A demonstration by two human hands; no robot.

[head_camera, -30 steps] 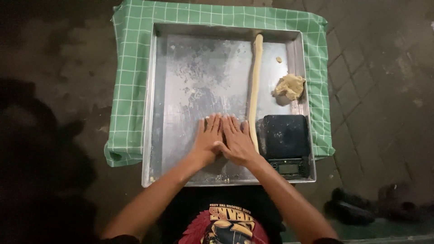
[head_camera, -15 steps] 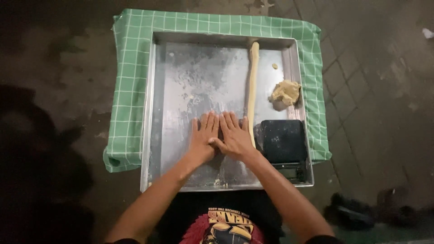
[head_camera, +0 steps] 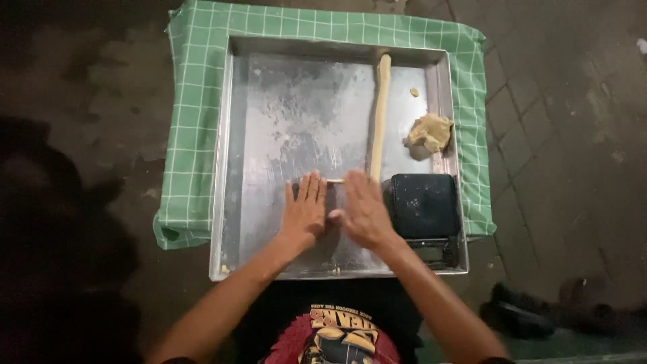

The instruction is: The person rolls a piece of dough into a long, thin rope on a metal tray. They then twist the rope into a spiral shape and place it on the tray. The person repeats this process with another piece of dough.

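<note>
My left hand (head_camera: 304, 210) and my right hand (head_camera: 364, 210) lie flat, palms down, side by side on the near part of a metal tray (head_camera: 269, 121). A thin strand of dough (head_camera: 335, 180) shows at their fingertips, lying crosswise between the two hands. The right hand is blurred. A long rope of pale dough (head_camera: 381, 114) runs from the tray's far edge down to the right hand's fingers. Neither hand grips anything.
A lump of dough (head_camera: 429, 131) and a small crumb (head_camera: 414, 92) lie by the tray's right wall. A black kitchen scale (head_camera: 423, 205) sits in the near right corner. The tray rests on a green checked cloth (head_camera: 195, 121). Dark shoes (head_camera: 519, 313) lie on the paved floor.
Both hands have slid back a little toward me, and the thin dough strand now shows at their fingertips. The right hand is in motion.
</note>
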